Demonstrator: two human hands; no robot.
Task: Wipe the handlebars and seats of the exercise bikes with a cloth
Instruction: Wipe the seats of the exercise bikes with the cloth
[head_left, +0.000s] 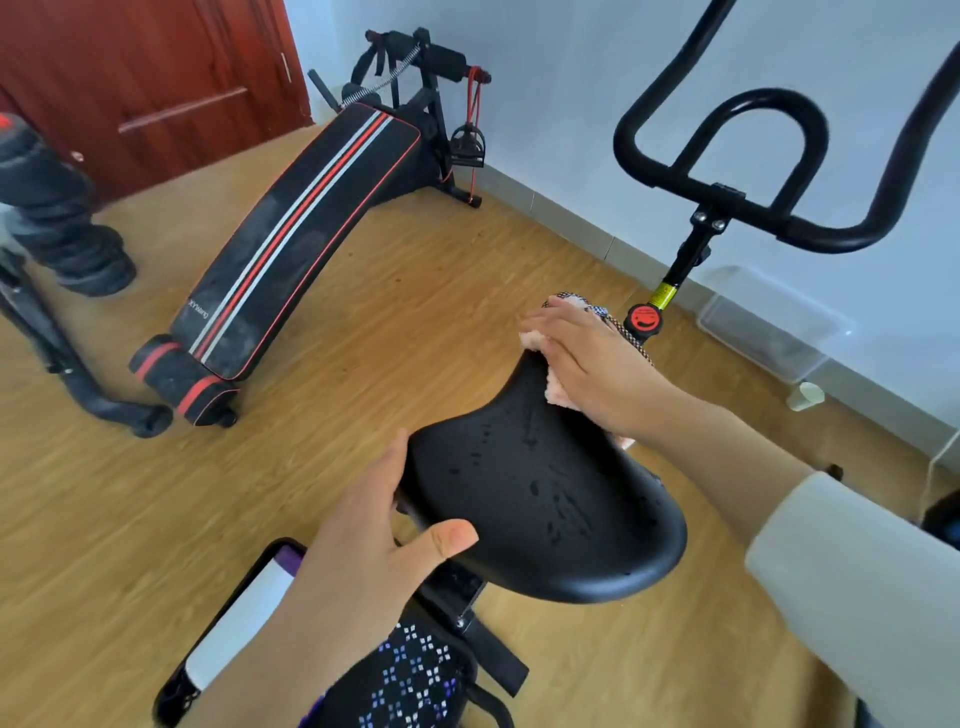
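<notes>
A black bike seat (545, 499) fills the middle of the view, its top dotted with wet drops. My left hand (374, 540) grips the seat's left rear edge, thumb on top and fingers curled under. My right hand (587, 364) presses a pink cloth (558, 392) flat against the seat's narrow front end; most of the cloth is hidden under the palm. The black handlebars (769, 171) rise beyond the seat at the upper right, on a post with a red knob (643, 318).
A black sit-up bench (291, 244) with red and white stripes lies on the wooden floor to the left. Another machine's black frame (62, 353) stands at the far left. A clear plastic box (769, 332) sits by the white wall. A phone (234, 623) is at bottom left.
</notes>
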